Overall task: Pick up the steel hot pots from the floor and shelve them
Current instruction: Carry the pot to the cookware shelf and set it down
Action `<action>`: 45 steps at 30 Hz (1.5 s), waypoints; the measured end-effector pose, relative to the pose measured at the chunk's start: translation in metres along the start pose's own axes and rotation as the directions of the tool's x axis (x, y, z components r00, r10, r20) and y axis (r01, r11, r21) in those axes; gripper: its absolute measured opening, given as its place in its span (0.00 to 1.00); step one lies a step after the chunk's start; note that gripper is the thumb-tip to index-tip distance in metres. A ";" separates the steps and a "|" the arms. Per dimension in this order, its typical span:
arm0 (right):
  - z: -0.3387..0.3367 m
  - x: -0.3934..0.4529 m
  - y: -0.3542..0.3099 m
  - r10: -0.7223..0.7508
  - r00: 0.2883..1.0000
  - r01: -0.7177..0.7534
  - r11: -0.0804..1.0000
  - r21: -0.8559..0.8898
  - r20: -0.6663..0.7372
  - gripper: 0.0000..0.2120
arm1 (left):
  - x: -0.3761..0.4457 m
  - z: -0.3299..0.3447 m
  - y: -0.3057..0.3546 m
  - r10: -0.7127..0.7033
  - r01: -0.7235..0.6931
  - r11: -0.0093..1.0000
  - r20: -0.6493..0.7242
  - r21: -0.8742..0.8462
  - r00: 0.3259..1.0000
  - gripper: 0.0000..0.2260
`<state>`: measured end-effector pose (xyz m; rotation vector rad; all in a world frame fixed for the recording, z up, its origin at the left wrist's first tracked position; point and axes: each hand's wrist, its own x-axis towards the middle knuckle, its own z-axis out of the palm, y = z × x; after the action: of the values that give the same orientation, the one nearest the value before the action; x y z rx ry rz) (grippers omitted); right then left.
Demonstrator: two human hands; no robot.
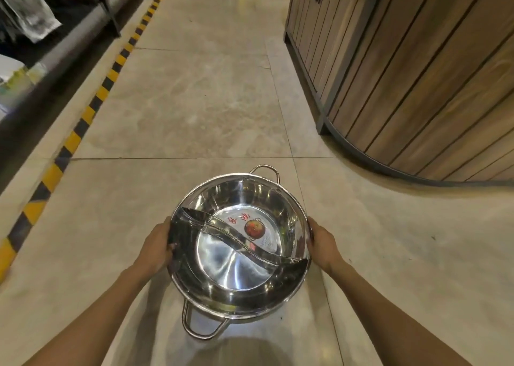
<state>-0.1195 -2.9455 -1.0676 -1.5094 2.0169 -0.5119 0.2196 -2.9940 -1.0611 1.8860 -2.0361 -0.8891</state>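
A round steel hot pot [236,276] with a curved S-shaped divider and a red sticker inside is held level above the floor, in the lower middle of the head view. It has a loop handle at the far side and another at the near side. My left hand [157,244] grips its left rim. On the opposite rim, my right hand [322,243] holds on, fingers hidden behind the wall.
A beige tiled floor [194,101] stretches ahead. A yellow-and-black striped kerb [91,109] runs along the left, with dark shelving [41,23] and wrapped goods beyond it. A curved wooden slatted counter [417,73] stands at the right.
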 end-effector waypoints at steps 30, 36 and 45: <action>-0.470 -0.104 -0.374 -0.144 0.985 0.150 0.987 -0.052 0.096 0.33 | -0.154 -0.506 0.324 -0.036 0.037 0.998 0.025 -0.042 0.999 0.37; -0.561 -0.148 -0.458 -0.206 0.968 0.215 0.975 -0.050 0.145 0.31 | -0.221 -0.590 0.373 -0.135 0.134 0.991 -0.037 -0.026 0.990 0.40; -0.547 -0.153 -0.538 -0.405 0.869 0.448 0.888 -0.103 0.285 0.30 | -0.307 -0.632 0.347 -0.248 0.216 0.961 -0.191 -0.172 0.950 0.37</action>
<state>-0.0394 -2.9725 -0.2898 -2.0316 1.5552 -0.2991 0.3249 -2.8767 -0.2932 2.0671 -1.6043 -0.8276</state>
